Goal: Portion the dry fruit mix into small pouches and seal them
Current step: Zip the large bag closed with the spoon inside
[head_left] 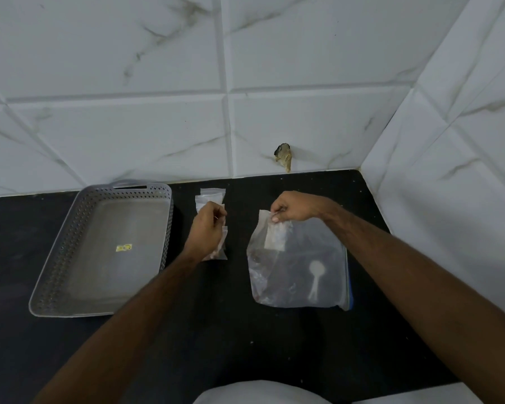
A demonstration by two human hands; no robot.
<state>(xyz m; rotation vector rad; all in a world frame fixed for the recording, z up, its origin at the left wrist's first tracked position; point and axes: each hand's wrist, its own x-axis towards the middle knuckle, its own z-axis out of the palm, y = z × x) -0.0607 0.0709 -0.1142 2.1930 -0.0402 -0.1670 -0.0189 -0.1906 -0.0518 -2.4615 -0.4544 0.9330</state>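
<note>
Two hands, black counter, marble-tiled corner

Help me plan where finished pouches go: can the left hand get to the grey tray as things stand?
Probably yes. The left hand, gripping a small pouch, hovers just right of the grey tray, whose open top faces up with nothing standing between them on the black counter.

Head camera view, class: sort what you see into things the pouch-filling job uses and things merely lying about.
Belongs to the job:
- small pouch pinched by right hand
- pouch held by left hand
- spare pouches
- large clear bag
- grey tray

Lying about:
- white cloth
- damaged wall spot
</note>
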